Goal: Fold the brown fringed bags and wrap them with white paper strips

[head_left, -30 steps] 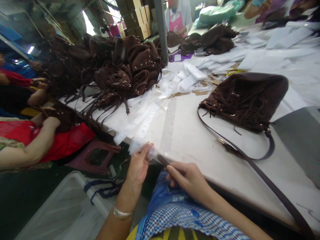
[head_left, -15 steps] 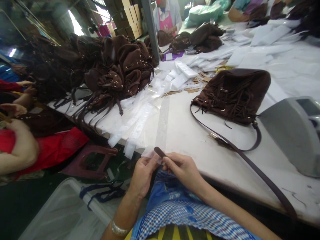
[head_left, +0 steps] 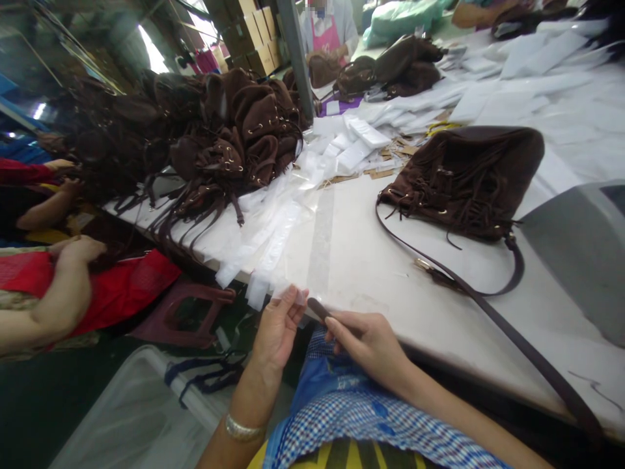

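My left hand [head_left: 279, 324] pinches a small clear plastic sleeve [head_left: 296, 299] at the near edge of the white table [head_left: 371, 260]. My right hand [head_left: 367, 343] is closed round the free end of a dark brown strap [head_left: 319, 309], its tip almost touching the sleeve. The strap runs along the table edge to a brown fringed suede bag [head_left: 469, 179] lying on the table to the right.
A heap of brown bags [head_left: 215, 143] and loose clear plastic strips [head_left: 273, 228] cover the table's left. White packing sheets [head_left: 512, 85] lie behind. A grey machine [head_left: 581, 254] stands at right. Other people's arms [head_left: 53, 293] work at left; a clear bin [head_left: 131, 417] sits below.
My left hand has lifted the plastic sleeve slightly, fingers more upright beside the strap tip. The view shifted a little; a neighbour's arm at left moved.
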